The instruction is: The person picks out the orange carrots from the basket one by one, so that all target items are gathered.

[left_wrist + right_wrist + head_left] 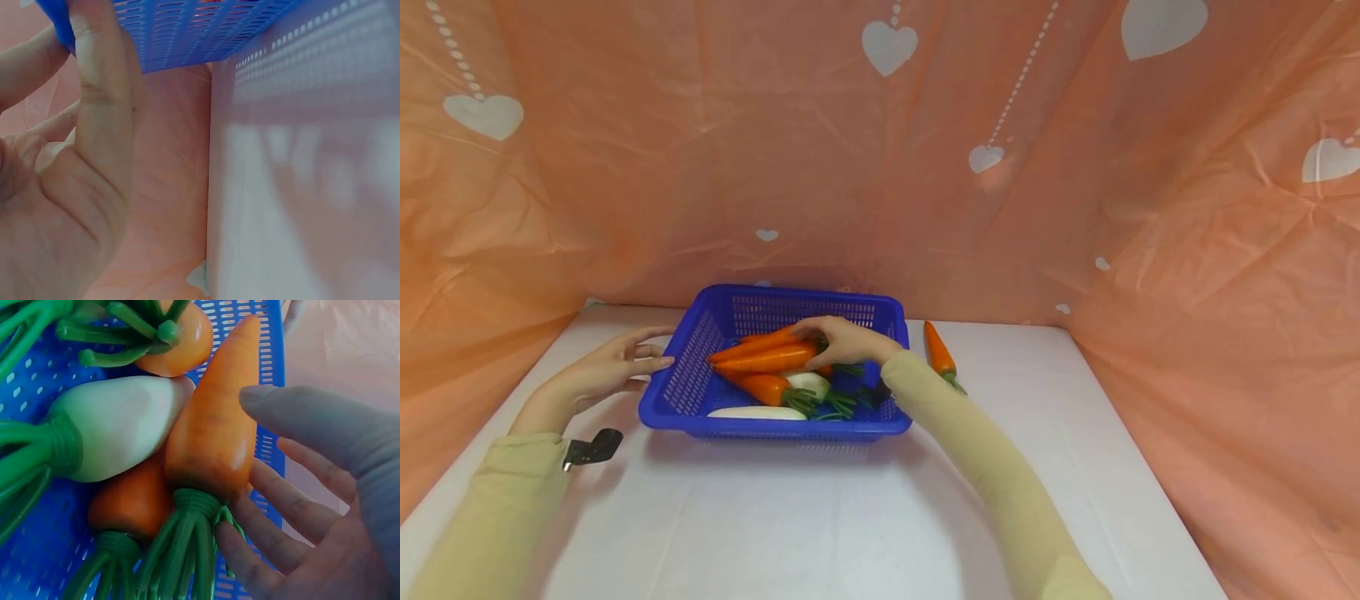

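**Carrot point(760, 360) in the blue basket point(775, 427), right hand point(846, 340) right over it!**

Head view first: the carrot lies on top of the pile, tip to the left, and the right hand reaches in from the right, over its leafy end. A near-side carrot point(766, 389) and a white radish point(807, 383) sit below, with a long white vegetable point(756, 412) along the near wall. Over on the left, the left hand point(598, 371) meets the basket's rim, fingers loosely extended. To the right of the basket, a loose carrot point(938, 350) lies on the white table point(760, 517); an orange curtain point(812, 167) with hearts hangs behind.

Across to the left wrist: one digit laid over the rim, another reaching it from the other side, the latticed wall just beyond.

And the right wrist: thumb straight, its tip over the carrot's side, the other fingers spread by the leafy end. A wide hand, carrot between, but whether it has a firm grip, I cannot tell! The radish lies just beside, green stalks everywhere.
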`<state>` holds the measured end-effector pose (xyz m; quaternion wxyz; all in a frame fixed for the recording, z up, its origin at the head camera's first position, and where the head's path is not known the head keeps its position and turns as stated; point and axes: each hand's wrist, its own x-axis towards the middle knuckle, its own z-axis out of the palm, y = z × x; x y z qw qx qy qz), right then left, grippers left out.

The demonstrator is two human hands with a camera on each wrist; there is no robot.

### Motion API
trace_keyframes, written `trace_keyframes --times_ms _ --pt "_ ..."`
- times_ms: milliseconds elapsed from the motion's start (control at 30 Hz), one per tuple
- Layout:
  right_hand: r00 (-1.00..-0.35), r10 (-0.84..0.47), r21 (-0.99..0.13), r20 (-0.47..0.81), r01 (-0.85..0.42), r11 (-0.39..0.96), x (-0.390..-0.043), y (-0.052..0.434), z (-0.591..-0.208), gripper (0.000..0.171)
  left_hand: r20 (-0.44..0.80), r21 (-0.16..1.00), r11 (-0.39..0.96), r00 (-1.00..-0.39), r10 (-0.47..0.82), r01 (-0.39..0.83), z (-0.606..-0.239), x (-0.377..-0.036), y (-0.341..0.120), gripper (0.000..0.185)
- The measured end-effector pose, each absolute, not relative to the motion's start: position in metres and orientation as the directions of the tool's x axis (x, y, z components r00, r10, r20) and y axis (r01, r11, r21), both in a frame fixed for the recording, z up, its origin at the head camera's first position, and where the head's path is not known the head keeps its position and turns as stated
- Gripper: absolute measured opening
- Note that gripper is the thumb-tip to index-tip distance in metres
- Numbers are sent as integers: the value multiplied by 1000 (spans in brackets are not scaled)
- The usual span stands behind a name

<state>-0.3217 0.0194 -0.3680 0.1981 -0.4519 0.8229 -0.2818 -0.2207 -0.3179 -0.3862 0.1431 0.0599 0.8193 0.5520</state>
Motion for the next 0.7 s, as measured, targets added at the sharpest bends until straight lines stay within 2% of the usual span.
trace_keyframes --times_ms 433,700 --pt "-532 -839 -636 -112 -610 472 -324 7 -373 53 -183 926 371 -947 264 -76 -384 -223 -319 70" --pt "-511 -855 -581 -90 -670 462 -323 7 -377 49 -187 921 384 -945 269 -73 -386 -222 -321 70"
